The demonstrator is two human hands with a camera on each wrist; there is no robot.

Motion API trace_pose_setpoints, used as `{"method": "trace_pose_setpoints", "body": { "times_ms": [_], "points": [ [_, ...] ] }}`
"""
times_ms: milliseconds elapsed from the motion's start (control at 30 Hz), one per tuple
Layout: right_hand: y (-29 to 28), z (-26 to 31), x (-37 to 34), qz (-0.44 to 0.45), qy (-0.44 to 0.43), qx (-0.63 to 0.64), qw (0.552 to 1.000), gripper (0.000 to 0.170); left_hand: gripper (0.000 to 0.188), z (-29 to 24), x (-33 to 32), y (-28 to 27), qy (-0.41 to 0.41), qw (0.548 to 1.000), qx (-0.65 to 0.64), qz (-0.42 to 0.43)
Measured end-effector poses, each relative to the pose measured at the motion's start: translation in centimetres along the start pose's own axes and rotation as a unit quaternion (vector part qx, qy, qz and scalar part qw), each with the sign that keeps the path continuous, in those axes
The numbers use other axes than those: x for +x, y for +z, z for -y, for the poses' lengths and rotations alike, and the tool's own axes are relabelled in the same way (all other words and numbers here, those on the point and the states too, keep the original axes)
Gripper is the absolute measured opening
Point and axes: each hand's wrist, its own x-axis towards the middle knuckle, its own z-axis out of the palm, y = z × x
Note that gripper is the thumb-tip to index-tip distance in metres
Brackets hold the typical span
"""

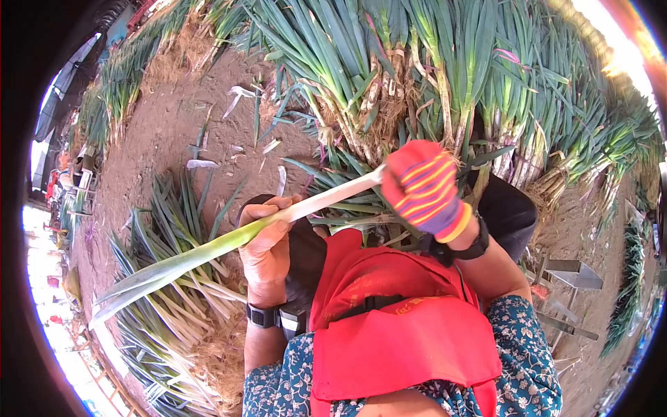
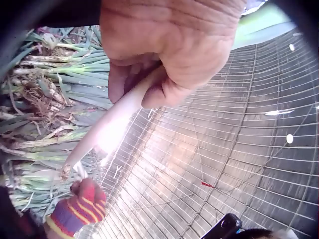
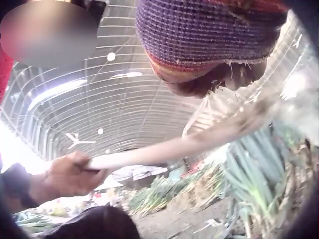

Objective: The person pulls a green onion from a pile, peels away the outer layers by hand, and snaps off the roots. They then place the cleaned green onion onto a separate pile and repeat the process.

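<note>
A long green onion (image 1: 326, 200) with a white stalk and green leaves slants across the front of the body. My bare left hand (image 1: 267, 243) pinches it about mid-length between thumb and fingers. My right hand (image 1: 424, 186), in a striped knit glove, is at the root end. In the right wrist view a pale strip of outer skin (image 3: 200, 115) runs from the gloved fingers to the stalk. The left wrist view shows the root end (image 2: 65, 172) just above the glove, with the strip between them.
Upright bundles of green onions (image 1: 445, 76) stand ahead and to the right. A pile of white-stemmed green onions (image 1: 208, 292) lies at left. Peel scraps (image 1: 201, 164) litter the dirt floor (image 1: 163, 128). A metal stand (image 1: 575, 272) is at right.
</note>
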Motion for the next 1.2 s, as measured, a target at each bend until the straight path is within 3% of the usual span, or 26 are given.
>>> {"method": "trace_pose_setpoints", "body": {
  "times_ms": [167, 200, 267, 300, 500, 533, 567, 633, 667, 767, 800, 900, 967, 1000, 1033, 1067, 1100, 1200],
  "points": [
    [-4.1, -11.0, -4.8, -0.109, 0.206, -0.157, 0.96, 0.016, 0.022, -0.7, -0.2, -1.3, 0.014, 1.0, -0.02, -0.015],
    [-4.1, -12.3, -6.1, -0.11, 0.207, -0.161, 0.959, 0.016, 0.023, -0.3, -0.2, -1.3, 0.014, 0.999, -0.028, 0.009],
    [-4.6, -13.1, -7.1, -0.017, 0.26, -0.31, 0.915, 0.014, 0.024, 0.5, -0.2, 0.1, 0.003, 0.999, -0.02, 0.025],
    [-4.5, -13.3, -7.7, 0.005, 0.317, -0.315, 0.895, 0.017, 0.024, 0.8, -0.1, 0.6, -0.01, 0.999, -0.031, 0.02],
    [-5.0, -20.7, -13.7, -0.024, 0.41, -0.321, 0.853, 0.024, 0.025, -0.6, -0.4, -0.6, 0.022, 1.0, 0.009, 0.004],
    [-5.3, -21.2, -14.2, -0.019, 0.431, -0.277, 0.859, 0.027, 0.025, -1.2, -0.4, -1.3, 0.028, 0.999, 0.02, -0.006],
    [-4.9, -21.4, -14.8, -0.025, 0.376, -0.246, 0.893, 0.039, 0.026, -1.8, -0.3, -1.9, 0.021, 1.0, 0.021, -0.002],
    [-3.6, -20.7, -14.6, 0.078, 0.322, -0.09, 0.939, 0.054, 0.026, -2.2, -0.1, -2.5, 0.021, 1.0, 0.016, 0.0],
    [-2.9, -18.6, -13.4, 0.086, 0.291, -0.016, 0.953, 0.06, 0.026, -2.1, 0.0, -2.4, 0.021, 1.0, 0.018, 0.002],
    [0.1, -11.3, -9.0, 0.093, 0.227, 0.165, 0.955, 0.068, 0.028, -1.8, 0.2, -2.1, 0.015, 1.0, 0.007, 0.018],
    [1.4, -10.2, -8.4, 0.092, 0.228, 0.166, 0.955, 0.068, 0.028, -1.7, 0.2, -1.7, 0.009, 0.999, 0.001, 0.036],
    [3.9, -9.8, -8.5, 0.034, 0.271, 0.351, 0.896, 0.062, 0.028, -1.7, -0.1, -0.9, -0.007, 0.999, -0.016, 0.049],
    [4.0, -11.8, -9.7, 0.206, 0.299, 0.495, 0.79, 0.055, 0.029, -2.2, -0.1, -1.4, -0.025, 0.995, -0.066, 0.073],
    [3.8, -13.1, -9.7, 0.252, 0.245, 0.131, 0.927, 0.033, 0.03, -2.4, -0.2, -1.9, -0.022, 0.995, -0.058, 0.076],
    [3.7, -14.5, -9.8, 0.293, 0.195, -0.253, 0.901, 0.016, 0.03, -2.3, -0.3, -2.5, -0.019, 0.996, -0.057, 0.068],
    [1.2, -14.8, -8.6, 0.365, 0.154, -0.401, 0.826, 0.012, 0.03, -2.0, -0.4, -3.3, -0.013, 0.995, -0.054, 0.08],
    [0.4, -16.5, -9.8, 0.384, 0.186, -0.377, 0.822, 0.015, 0.03, -2.0, -0.5, -3.9, -0.008, 0.994, -0.049, 0.094],
    [-1.9, -18.3, -13.2, 0.329, 0.307, -0.212, 0.867, 0.029, 0.03, -2.4, -0.5, -3.8, 0.002, 0.996, -0.023, 0.092]
  ]
}}
